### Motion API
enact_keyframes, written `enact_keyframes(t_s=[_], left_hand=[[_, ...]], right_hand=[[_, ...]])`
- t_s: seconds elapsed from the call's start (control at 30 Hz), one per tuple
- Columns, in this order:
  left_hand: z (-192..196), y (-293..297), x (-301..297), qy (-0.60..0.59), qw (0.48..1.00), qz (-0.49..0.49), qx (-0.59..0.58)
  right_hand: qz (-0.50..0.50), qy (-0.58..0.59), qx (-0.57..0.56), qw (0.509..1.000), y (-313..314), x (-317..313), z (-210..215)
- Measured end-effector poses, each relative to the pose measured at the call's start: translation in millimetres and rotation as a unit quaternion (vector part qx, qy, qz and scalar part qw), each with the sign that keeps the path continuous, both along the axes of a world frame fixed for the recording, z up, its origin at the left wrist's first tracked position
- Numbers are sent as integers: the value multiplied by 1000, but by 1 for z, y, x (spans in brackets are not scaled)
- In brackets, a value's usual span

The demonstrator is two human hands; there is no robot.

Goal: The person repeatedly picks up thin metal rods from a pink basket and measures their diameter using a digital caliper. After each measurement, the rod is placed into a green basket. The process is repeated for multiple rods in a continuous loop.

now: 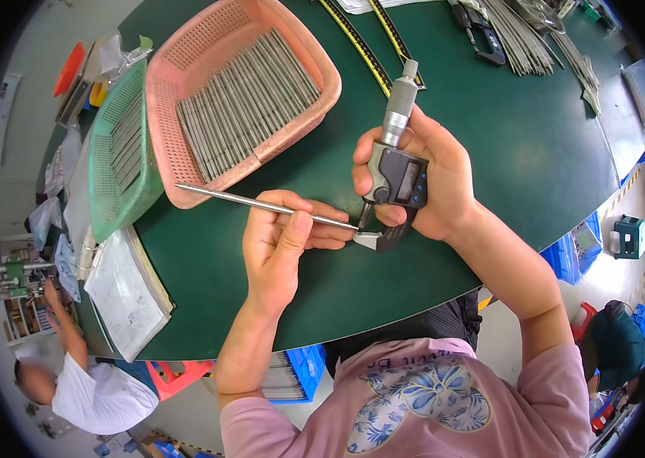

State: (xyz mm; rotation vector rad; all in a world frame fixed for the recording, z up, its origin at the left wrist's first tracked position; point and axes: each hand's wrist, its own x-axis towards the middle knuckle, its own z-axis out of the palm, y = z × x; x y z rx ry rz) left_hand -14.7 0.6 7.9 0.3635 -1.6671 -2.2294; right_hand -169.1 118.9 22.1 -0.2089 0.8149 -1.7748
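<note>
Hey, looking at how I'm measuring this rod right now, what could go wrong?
The rod is pinched only near one end by the left hand, so its long free end may sag and tilt in the micrometer, skewing the reading. That end also hangs beside the pink basket and could bump it.

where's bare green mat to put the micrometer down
Bare mat lies right of the right hand, toward the table edge, and below the left hand. It is crowded by the pink basket, green basket, and the rods at the top.
</note>
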Motion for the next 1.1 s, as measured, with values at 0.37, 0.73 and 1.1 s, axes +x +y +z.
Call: enact_keyframes(t_s=[0.37, 0.73, 1.1], left_hand=[[-1, 3, 0, -10, 1000, 0, 1], [-2, 1, 1, 7, 1000, -3, 7], [0, 5, -1, -11, 1000, 17, -3]], right_hand=[[-8, 13, 2, 1000, 0, 1, -2], [-13, 16, -19, 1000, 0, 3, -4], [-14, 33, 17, 999, 1, 1, -1]])
